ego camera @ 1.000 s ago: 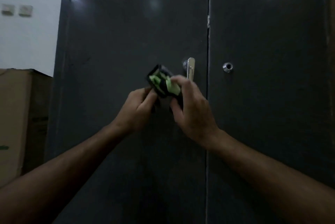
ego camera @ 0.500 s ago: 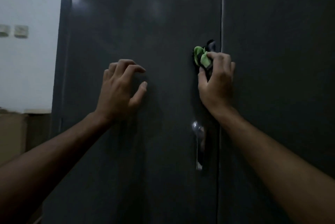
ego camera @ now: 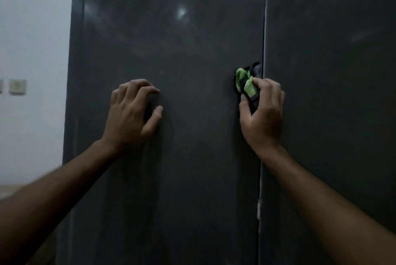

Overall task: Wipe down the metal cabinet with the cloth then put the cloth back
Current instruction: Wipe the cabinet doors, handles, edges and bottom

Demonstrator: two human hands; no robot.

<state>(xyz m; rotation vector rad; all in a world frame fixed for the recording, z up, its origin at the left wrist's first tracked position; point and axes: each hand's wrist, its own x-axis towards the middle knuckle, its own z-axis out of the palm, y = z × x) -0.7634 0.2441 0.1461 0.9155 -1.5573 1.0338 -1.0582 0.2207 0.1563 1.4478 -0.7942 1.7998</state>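
The dark grey metal cabinet (ego camera: 192, 39) fills the view, with two doors meeting at a vertical seam (ego camera: 264, 28). My right hand (ego camera: 262, 114) grips a bunched green and black cloth (ego camera: 244, 81) and holds it against the left door, right beside the seam. The cloth sticks out above my thumb and fingers. My left hand (ego camera: 130, 114) holds nothing. Its bent, spread fingertips rest on the left door, well to the left of the cloth. The door handle is out of view.
A white wall (ego camera: 32, 28) lies left of the cabinet, with a wall switch plate (ego camera: 17, 86) on it. A pale strip of a cardboard box (ego camera: 6, 191) shows at the lower left, behind my left forearm.
A second ago both hands held the cloth in front of the handle. My left hand let go and settled on the door; my right hand raised the cloth above the handle. The view tilted upward.
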